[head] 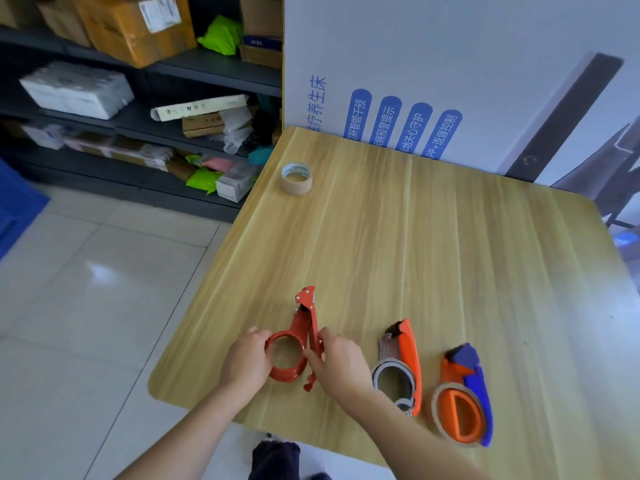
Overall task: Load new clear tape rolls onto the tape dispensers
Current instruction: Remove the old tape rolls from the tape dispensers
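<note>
A red metal tape dispenser with an empty ring lies near the front left of the wooden table. My left hand grips the left side of its ring. My right hand pinches its straight arm on the right. A tape roll stands alone at the table's far left corner. To the right lie an orange dispenser with a roll in it and an orange-and-blue dispenser, also holding a roll.
A white printed board stands along the table's far edge. Dark shelves with boxes and packets fill the left background. Pale tiled floor lies left of the table. A blue bin sits at the left edge.
</note>
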